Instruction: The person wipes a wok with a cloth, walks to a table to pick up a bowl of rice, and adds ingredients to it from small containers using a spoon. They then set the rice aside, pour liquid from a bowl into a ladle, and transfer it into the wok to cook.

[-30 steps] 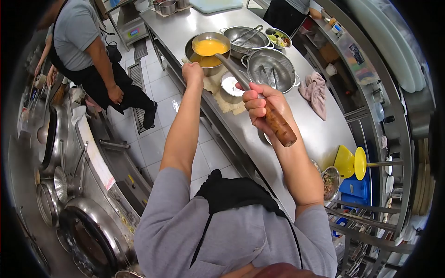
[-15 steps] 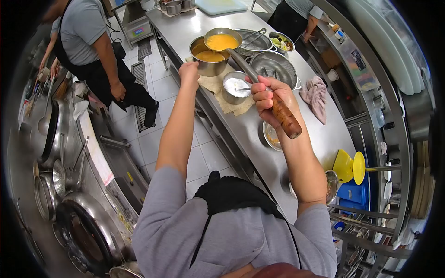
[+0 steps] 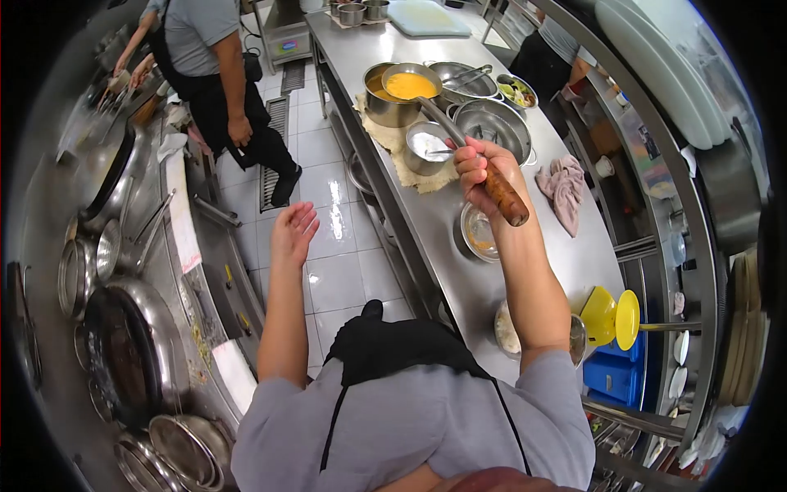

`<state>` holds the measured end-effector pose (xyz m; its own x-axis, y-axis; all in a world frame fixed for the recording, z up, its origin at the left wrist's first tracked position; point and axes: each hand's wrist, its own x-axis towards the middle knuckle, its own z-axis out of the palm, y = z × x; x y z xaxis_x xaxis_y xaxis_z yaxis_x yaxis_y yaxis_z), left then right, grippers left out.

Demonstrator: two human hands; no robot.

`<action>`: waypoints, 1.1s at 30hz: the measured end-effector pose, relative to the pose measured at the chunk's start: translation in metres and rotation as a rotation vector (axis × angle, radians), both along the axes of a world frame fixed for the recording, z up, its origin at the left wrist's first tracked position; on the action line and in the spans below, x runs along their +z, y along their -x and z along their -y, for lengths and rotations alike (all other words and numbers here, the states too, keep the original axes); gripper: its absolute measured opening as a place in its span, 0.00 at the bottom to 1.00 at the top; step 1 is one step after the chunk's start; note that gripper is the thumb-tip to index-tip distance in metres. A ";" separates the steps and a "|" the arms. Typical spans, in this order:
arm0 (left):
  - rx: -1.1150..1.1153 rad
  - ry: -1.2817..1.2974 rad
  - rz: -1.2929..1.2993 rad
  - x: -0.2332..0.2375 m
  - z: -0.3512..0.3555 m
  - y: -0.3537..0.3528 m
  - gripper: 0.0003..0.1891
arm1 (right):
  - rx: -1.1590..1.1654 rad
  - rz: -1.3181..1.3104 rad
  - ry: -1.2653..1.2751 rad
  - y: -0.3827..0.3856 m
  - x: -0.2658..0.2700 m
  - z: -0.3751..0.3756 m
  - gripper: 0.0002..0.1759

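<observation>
My right hand is wrapped round the wooden handle of a large metal ladle. The ladle's bowl holds yellow-orange liquid and sits over the right rim of a steel pot, which has more of that liquid inside. Beside the pot, a smaller steel container holds something white and a spoon. A beige cloth lies beneath both. My left hand is open and holds nothing, its fingers apart over the floor left of the table.
Two-handled metal pans and a bowl of greens stand on the steel table. A pink cloth lies near its right edge. Woks line the left counter. A co-worker stands ahead left.
My left hand has let go of the pot's side, moved down and left, and opened. The ladle stays in my right hand over the pot. The view has shifted.
</observation>
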<state>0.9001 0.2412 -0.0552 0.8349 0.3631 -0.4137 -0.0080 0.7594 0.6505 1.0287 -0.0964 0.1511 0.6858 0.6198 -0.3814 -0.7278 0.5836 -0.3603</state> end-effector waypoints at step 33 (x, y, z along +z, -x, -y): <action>0.344 -0.336 0.087 0.107 0.237 0.498 0.15 | 0.783 0.074 -0.054 0.287 0.027 0.016 0.14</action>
<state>0.4020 0.0046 0.0517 0.6692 0.7257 -0.1601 -0.2874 0.4514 0.8448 0.7418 -0.1124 0.1778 0.0645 0.9495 -0.3072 -0.9093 -0.0708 -0.4100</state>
